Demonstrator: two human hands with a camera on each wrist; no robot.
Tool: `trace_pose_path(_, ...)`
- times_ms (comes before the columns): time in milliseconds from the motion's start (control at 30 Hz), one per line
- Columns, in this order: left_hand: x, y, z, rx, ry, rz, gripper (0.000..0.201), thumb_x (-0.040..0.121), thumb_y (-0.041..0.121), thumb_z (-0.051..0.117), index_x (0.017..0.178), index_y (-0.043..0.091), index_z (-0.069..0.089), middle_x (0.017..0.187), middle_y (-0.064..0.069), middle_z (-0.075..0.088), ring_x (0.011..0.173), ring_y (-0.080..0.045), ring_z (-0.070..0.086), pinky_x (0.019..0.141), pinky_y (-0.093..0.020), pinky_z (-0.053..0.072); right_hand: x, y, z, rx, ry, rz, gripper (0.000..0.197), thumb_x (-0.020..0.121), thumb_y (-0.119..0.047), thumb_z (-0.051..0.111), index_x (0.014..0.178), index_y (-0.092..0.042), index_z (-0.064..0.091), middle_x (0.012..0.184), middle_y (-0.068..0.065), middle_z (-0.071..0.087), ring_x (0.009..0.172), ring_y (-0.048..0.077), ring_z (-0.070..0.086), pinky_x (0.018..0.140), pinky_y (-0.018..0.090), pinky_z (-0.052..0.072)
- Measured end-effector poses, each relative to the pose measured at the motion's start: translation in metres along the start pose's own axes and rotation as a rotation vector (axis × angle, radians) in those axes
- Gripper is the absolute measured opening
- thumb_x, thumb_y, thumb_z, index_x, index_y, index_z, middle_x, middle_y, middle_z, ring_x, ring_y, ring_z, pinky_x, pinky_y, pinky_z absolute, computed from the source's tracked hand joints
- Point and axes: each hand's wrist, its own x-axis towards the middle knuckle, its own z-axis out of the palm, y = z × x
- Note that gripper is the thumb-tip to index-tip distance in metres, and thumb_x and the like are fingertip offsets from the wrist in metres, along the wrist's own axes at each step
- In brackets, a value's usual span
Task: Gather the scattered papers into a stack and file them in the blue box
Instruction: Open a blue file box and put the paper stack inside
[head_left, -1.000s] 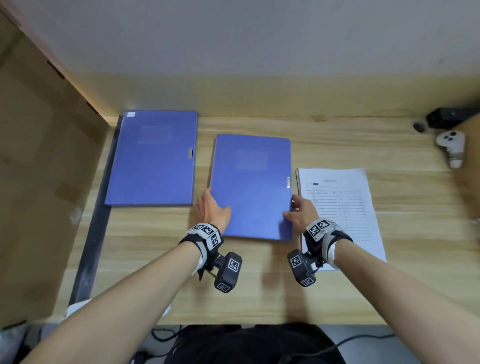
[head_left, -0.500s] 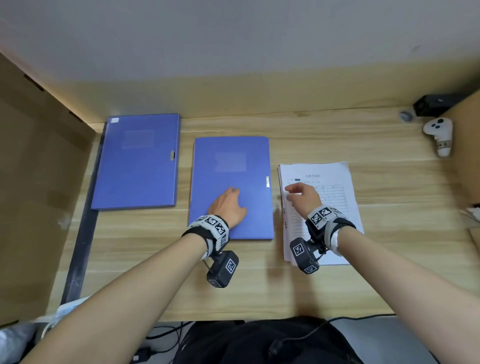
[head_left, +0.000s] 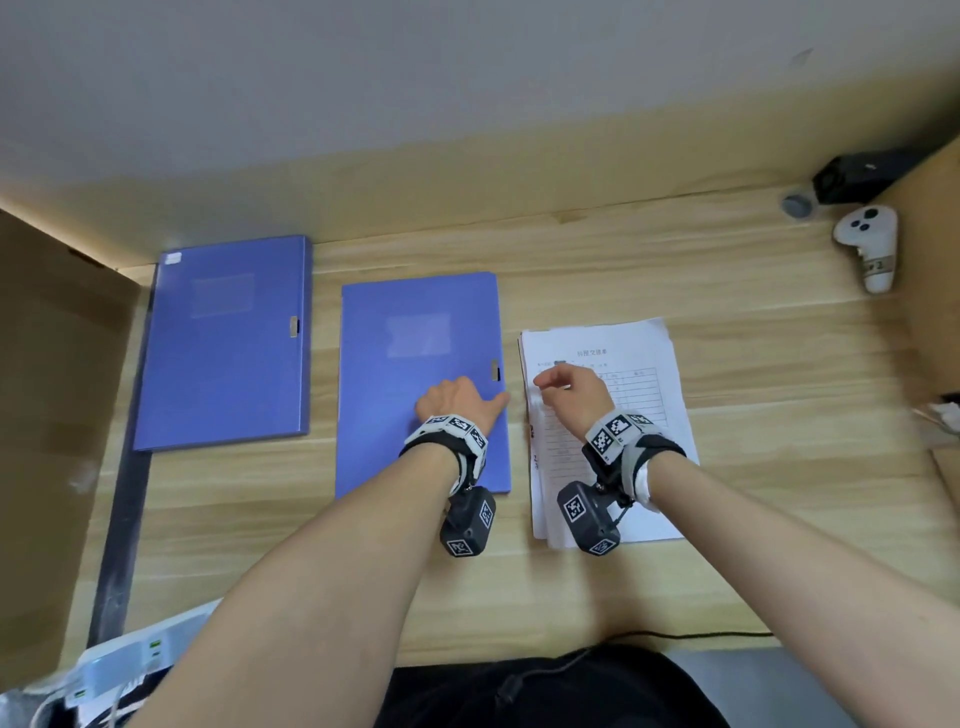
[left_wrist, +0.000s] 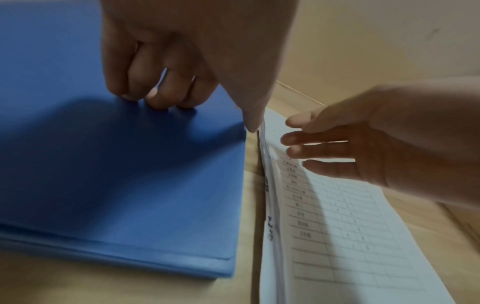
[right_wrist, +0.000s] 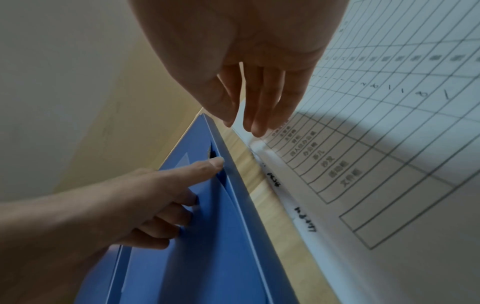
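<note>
The blue box (head_left: 421, 384) lies flat and closed in the middle of the desk, with its clasp (head_left: 496, 371) on the right edge. My left hand (head_left: 457, 400) rests on its lid with fingers curled, fingertips (left_wrist: 161, 102) on the lid and thumb (right_wrist: 207, 166) stretched to the right edge just below the clasp. A stack of printed papers (head_left: 639, 395) lies right beside the box. My right hand (head_left: 571, 389) is over the stack's left part with fingers (right_wrist: 259, 102) straight; I cannot tell whether they touch the paper.
A second blue box (head_left: 228, 343) lies at the back left. A white controller (head_left: 870, 244) and a black device (head_left: 857, 176) sit at the back right. Cardboard (head_left: 47, 415) flanks the left, a wooden panel (head_left: 935, 260) the right. A power strip (head_left: 130, 654) hangs at the front left.
My left hand slid from the box's lower left edge across the lid to its right edge. My right hand left the box's lower right corner and moved over the papers.
</note>
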Motion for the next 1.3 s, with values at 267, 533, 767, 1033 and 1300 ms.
trace_pose_path(267,0.014,-0.013,-0.012,-0.246,-0.065,-0.072,0.049,0.069,0.062,0.062,0.063,0.018,0.043,0.08,-0.01,0.063,0.081,-0.032,0.064,0.058,-0.03,0.039,0.005,-0.003,0.002,-0.054,-0.042,-0.041,0.023,0.088,-0.006,0.054,0.094,-0.02,0.071,0.098,-0.001,0.07,0.093,0.019,0.065,0.091,0.032,0.051)
trace_pose_path(533,-0.013,-0.039,-0.062,-0.41,-0.168,0.01,0.054,0.062,0.062,0.06,0.053,0.022,0.026,0.052,0.001,0.031,0.056,-0.023,0.031,0.055,-0.032,0.021,-0.014,-0.038,0.027,-0.332,-0.277,-0.265,0.049,0.083,0.007,0.043,0.12,-0.011,0.069,0.127,0.009,0.067,0.121,0.025,0.058,0.1,0.024,0.041)
trace_pose_path(767,-0.041,-0.092,-0.124,-0.522,-0.128,0.078,0.028,0.082,0.033,0.057,0.068,0.016,0.039,0.063,-0.001,0.033,0.064,-0.022,0.039,0.063,-0.034,0.053,-0.021,-0.068,0.04,-0.778,-0.418,-0.283,0.05,0.089,-0.013,0.046,0.139,-0.019,0.052,0.139,0.01,0.057,0.126,0.03,0.054,0.101,0.035,0.046)
trace_pose_path(1033,-0.059,-0.168,-0.173,-0.325,0.232,0.067,0.014,0.083,0.003,0.041,0.091,0.011,0.048,0.082,-0.013,0.052,0.08,-0.036,0.053,0.065,-0.041,0.046,-0.023,-0.079,0.047,-1.06,-0.463,-0.25,0.043,0.089,-0.018,0.044,0.13,-0.005,0.048,0.143,0.016,0.045,0.131,0.033,0.048,0.095,0.035,0.043)
trace_pose_path(1300,-0.051,-0.224,-0.136,0.393,0.265,-0.078,0.089,0.089,0.016,0.062,0.157,0.023,0.005,0.164,-0.015,-0.018,0.153,-0.032,-0.011,0.12,-0.055,0.008,-0.02,-0.065,0.047,-1.276,-0.427,-0.293,0.066,0.088,-0.022,0.042,0.15,-0.012,0.023,0.164,0.0,0.004,0.15,0.027,0.011,0.113,0.045,0.035)
